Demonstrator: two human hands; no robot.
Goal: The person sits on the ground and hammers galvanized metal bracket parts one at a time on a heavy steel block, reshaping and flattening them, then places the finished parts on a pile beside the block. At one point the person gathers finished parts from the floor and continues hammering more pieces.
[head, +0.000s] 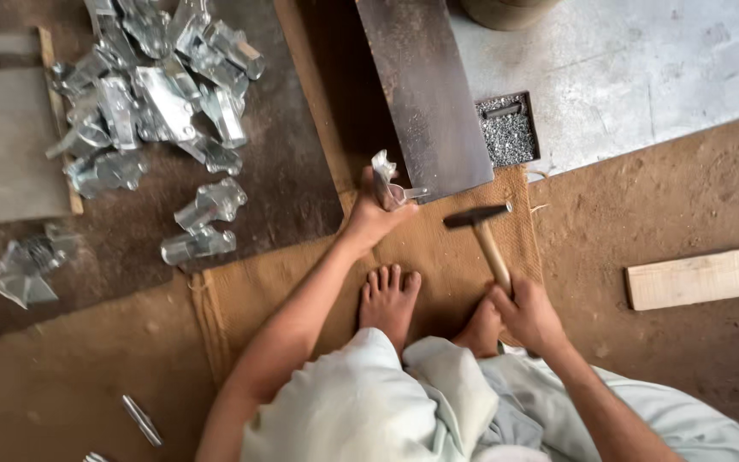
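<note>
My left hand (372, 212) grips a small shiny metal bracket (389, 180) and holds it upright at the near end of a dark steel plate (425, 85). My right hand (525, 312) is closed around the wooden handle of a hammer (482, 224). The hammer's dark head hovers just right of the bracket, slightly apart from it. Both hands are over a brown burlap mat (455, 257), with my bare feet (389, 295) resting on it below.
A heap of similar shiny metal brackets (156, 85) lies at upper left, with loose ones (203, 224) nearer. A small tray of tiny metal bits (507, 133) sits beside the plate. A pale wooden plank (703, 275) lies at right; a metal rod (142, 419) lies at lower left.
</note>
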